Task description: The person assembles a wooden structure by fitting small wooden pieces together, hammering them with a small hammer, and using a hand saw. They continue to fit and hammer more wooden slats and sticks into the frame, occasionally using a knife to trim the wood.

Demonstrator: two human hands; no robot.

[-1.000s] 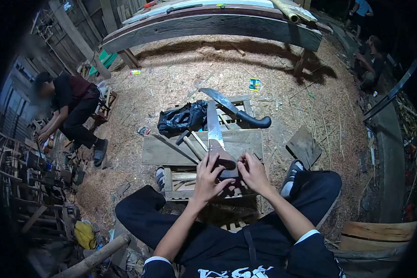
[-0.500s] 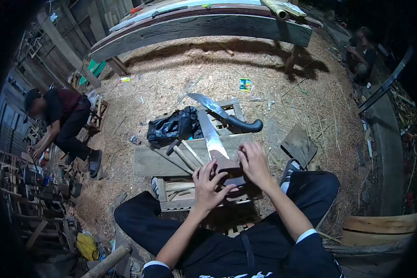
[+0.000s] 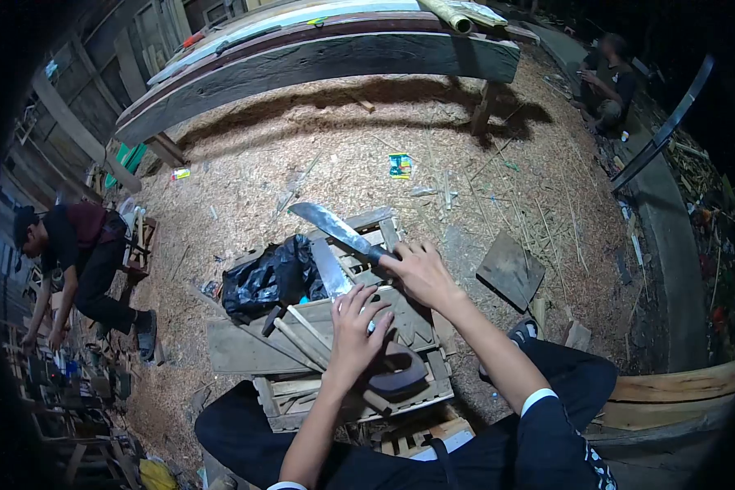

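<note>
A handsaw with a pale blade [image 3: 331, 269] and a brown handle [image 3: 398, 377] lies across a low slatted crate [image 3: 445, 377]. My left hand [image 3: 354, 331] is closed over the saw where blade meets handle, and a small shiny piece shows near its thumb. Beyond the saw lies a large knife [image 3: 333, 226], blade pointing to the far left. My right hand [image 3: 420, 273] is on the knife's handle, which it hides, with thumb and fingers bent around it. A hammer [image 3: 274, 317] and wooden sticks lie beside my left hand on a plank [image 3: 237, 347].
A black plastic bag [image 3: 269, 282] lies left of the saw. Across the shavings-covered ground stands a long wooden bench [image 3: 318, 69]. One person [image 3: 90, 261] bends at the left; another person [image 3: 608, 86] sits at the far right. A square board [image 3: 510, 269] lies to the right.
My right hand has left the saw's handle and moved forward onto the knife's handle. My left hand stays on the saw. The view has shifted, and the person at left has bent lower.
</note>
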